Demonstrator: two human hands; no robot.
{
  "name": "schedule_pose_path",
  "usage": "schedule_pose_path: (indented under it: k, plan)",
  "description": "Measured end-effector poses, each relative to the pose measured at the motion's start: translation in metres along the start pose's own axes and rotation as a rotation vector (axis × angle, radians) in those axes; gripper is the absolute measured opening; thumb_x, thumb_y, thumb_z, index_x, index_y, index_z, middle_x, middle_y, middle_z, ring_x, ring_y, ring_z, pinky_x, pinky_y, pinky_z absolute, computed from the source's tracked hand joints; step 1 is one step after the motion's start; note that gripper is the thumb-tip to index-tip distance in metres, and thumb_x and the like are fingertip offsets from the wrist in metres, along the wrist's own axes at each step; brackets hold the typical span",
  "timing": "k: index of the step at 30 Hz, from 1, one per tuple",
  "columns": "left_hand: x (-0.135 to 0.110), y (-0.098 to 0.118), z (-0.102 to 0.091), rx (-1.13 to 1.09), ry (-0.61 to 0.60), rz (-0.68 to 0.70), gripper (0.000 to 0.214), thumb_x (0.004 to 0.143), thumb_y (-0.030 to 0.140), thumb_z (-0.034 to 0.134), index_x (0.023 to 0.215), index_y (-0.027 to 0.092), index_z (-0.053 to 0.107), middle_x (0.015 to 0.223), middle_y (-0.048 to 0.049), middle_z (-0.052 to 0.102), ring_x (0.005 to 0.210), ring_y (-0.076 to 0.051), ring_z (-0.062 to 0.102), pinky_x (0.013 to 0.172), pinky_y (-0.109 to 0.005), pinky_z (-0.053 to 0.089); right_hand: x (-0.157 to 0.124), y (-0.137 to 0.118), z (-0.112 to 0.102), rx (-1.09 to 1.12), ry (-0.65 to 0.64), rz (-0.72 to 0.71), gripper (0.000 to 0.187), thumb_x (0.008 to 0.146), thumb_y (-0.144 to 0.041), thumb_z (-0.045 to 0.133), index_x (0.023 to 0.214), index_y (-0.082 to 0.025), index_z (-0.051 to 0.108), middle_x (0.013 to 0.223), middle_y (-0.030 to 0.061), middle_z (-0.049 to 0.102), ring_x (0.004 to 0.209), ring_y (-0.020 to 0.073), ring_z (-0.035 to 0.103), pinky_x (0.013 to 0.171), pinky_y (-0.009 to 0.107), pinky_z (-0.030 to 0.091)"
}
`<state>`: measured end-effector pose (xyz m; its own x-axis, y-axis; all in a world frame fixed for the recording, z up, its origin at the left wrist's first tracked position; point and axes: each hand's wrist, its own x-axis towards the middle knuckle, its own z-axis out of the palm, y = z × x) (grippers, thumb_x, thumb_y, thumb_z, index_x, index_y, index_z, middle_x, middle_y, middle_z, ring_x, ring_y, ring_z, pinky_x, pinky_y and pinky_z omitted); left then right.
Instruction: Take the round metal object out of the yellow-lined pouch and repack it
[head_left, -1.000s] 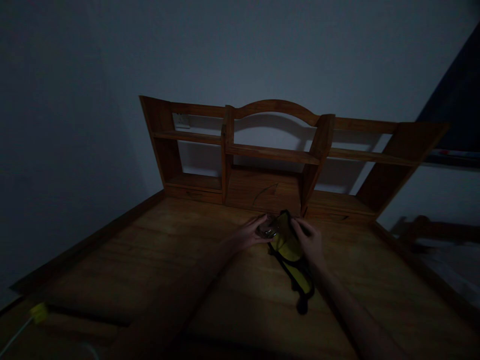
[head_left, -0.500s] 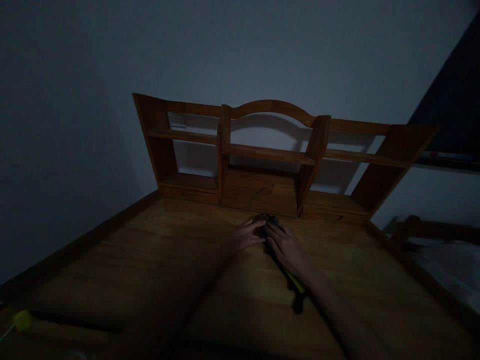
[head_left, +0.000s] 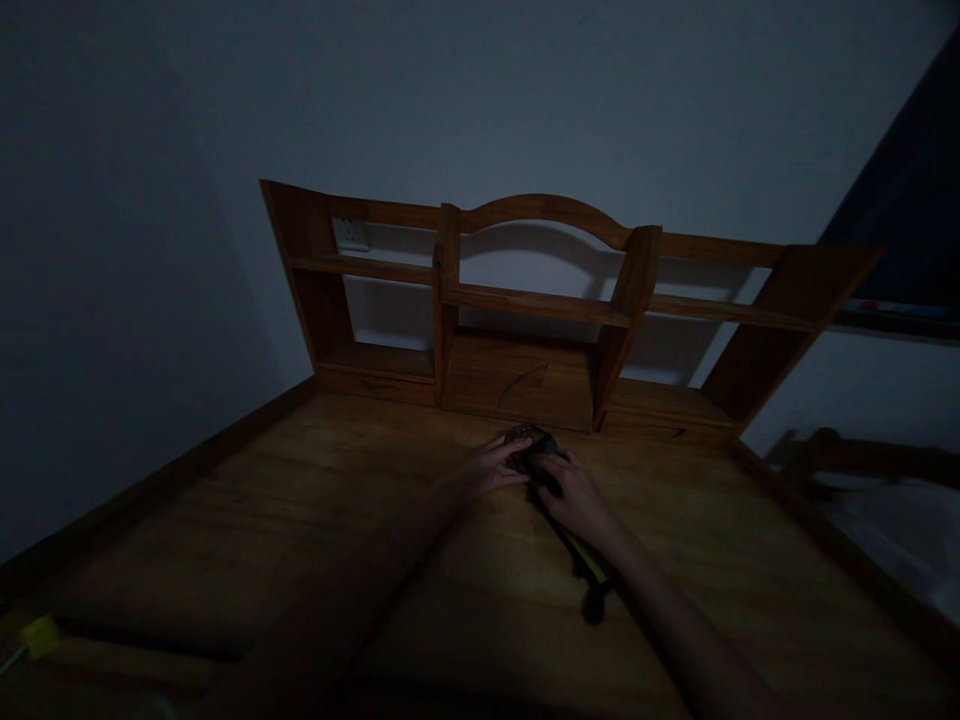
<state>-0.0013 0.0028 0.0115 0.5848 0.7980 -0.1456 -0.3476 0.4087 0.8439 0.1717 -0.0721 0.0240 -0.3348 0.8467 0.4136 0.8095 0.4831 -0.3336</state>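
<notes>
The room is very dim. A yellow and black pouch [head_left: 581,560] lies on the wooden platform [head_left: 300,520], mostly under my right forearm, with a dark strap end [head_left: 595,607] sticking out toward me. My right hand [head_left: 574,495] presses down on the pouch's far end, fingers curled over it. My left hand [head_left: 491,468] meets it from the left, its fingers closed on a small dark round thing [head_left: 525,437] at the pouch's top. I cannot make out what that thing is.
A wooden headboard with open shelves [head_left: 540,300] stands right behind the hands against a pale wall. A raised wooden rail [head_left: 150,490] runs along the platform's left edge. A small yellow object [head_left: 39,634] lies at the near left. Pale bedding [head_left: 900,530] shows at the right.
The pouch, held open and showing yellow a second ago, is now pressed flat under my right hand. My right hand moved left onto it. The view drifted slightly.
</notes>
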Motion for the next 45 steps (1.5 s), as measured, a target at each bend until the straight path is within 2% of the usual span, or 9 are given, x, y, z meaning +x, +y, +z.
schedule_pose_path:
  k: [3, 7, 10, 14, 18, 27, 33, 41, 45]
  plan:
    - [-0.001, 0.000, 0.000, 0.009, -0.016, 0.002, 0.055, 0.074, 0.035, 0.074, 0.124, 0.022, 0.055, 0.124, -0.0120, 0.059, 0.102, -0.025, 0.064, 0.094, -0.043, 0.049, 0.000, 0.004, -0.002, 0.050, -0.004, -0.029, 0.042, 0.079, -0.010, 0.051, 0.118, -0.022, 0.060, 0.120, 0.0049, 0.062, 0.121, 0.0245, 0.045, 0.101, 0.042, 0.040]
    - [0.000, -0.001, 0.000, 0.022, -0.026, 0.022, 0.052, 0.075, 0.036, 0.073, 0.122, 0.022, 0.056, 0.123, -0.0110, 0.060, 0.102, -0.024, 0.064, 0.094, -0.042, 0.050, -0.003, 0.004, -0.007, 0.022, -0.011, -0.119, 0.051, 0.081, -0.007, 0.045, 0.128, -0.022, 0.053, 0.128, 0.0043, 0.058, 0.126, 0.0225, 0.043, 0.106, 0.044, 0.036]
    - [0.002, -0.003, -0.001, 0.035, -0.007, 0.027, 0.053, 0.073, 0.034, 0.075, 0.121, 0.023, 0.057, 0.125, -0.0106, 0.059, 0.101, -0.024, 0.064, 0.094, -0.043, 0.050, -0.005, -0.001, -0.008, -0.095, -0.004, -0.095, 0.054, 0.083, -0.011, 0.047, 0.136, -0.021, 0.046, 0.138, 0.0056, 0.049, 0.131, 0.0245, 0.037, 0.108, 0.046, 0.032]
    - [0.003, -0.005, -0.001, 0.066, -0.003, 0.053, 0.050, 0.072, 0.032, 0.076, 0.118, 0.025, 0.059, 0.130, -0.0086, 0.055, 0.103, -0.024, 0.063, 0.093, -0.044, 0.050, -0.008, -0.008, -0.008, -0.208, 0.014, -0.050, 0.060, 0.085, -0.016, 0.047, 0.143, -0.024, 0.034, 0.149, 0.0038, 0.034, 0.136, 0.0267, 0.030, 0.106, 0.047, 0.035]
    - [0.002, -0.004, -0.001, 0.072, -0.012, 0.051, 0.051, 0.072, 0.031, 0.076, 0.119, 0.024, 0.059, 0.129, -0.0095, 0.056, 0.106, -0.025, 0.061, 0.093, -0.044, 0.051, -0.008, -0.011, -0.007, -0.236, 0.017, -0.044, 0.060, 0.086, -0.017, 0.046, 0.144, -0.024, 0.032, 0.150, 0.0031, 0.031, 0.136, 0.0264, 0.030, 0.105, 0.046, 0.036]
    - [0.002, -0.003, -0.002, 0.046, -0.011, 0.035, 0.054, 0.071, 0.030, 0.077, 0.121, 0.024, 0.057, 0.128, -0.0105, 0.057, 0.101, -0.024, 0.064, 0.093, -0.045, 0.050, -0.007, -0.011, -0.002, -0.246, 0.020, -0.015, 0.059, 0.084, -0.016, 0.048, 0.142, -0.021, 0.036, 0.147, 0.0051, 0.037, 0.132, 0.0270, 0.036, 0.103, 0.044, 0.038]
    - [0.003, -0.004, -0.002, 0.039, 0.005, 0.042, 0.052, 0.071, 0.030, 0.077, 0.119, 0.022, 0.058, 0.125, -0.0111, 0.058, 0.100, -0.024, 0.064, 0.093, -0.046, 0.050, -0.006, -0.013, -0.006, -0.279, -0.010, -0.058, 0.054, 0.085, -0.015, 0.047, 0.138, -0.018, 0.041, 0.141, 0.0089, 0.046, 0.127, 0.0277, 0.042, 0.100, 0.043, 0.040]
    - [0.004, -0.005, 0.002, 0.087, 0.061, 0.043, 0.056, 0.071, 0.040, 0.075, 0.120, 0.021, 0.057, 0.120, -0.0130, 0.061, 0.098, -0.026, 0.065, 0.088, -0.044, 0.053, -0.005, -0.011, -0.006, -0.296, -0.068, -0.074, 0.045, 0.087, -0.017, 0.045, 0.133, -0.017, 0.046, 0.130, 0.0113, 0.055, 0.114, 0.0285, 0.051, 0.093, 0.043, 0.044]
    - [0.002, -0.004, 0.003, 0.105, 0.041, 0.058, 0.054, 0.072, 0.041, 0.075, 0.119, 0.021, 0.058, 0.123, -0.0130, 0.059, 0.099, -0.026, 0.065, 0.089, -0.044, 0.053, -0.005, -0.008, -0.006, -0.255, -0.060, -0.108, 0.043, 0.087, -0.017, 0.046, 0.130, -0.017, 0.048, 0.129, 0.0126, 0.054, 0.120, 0.0279, 0.046, 0.099, 0.043, 0.041]
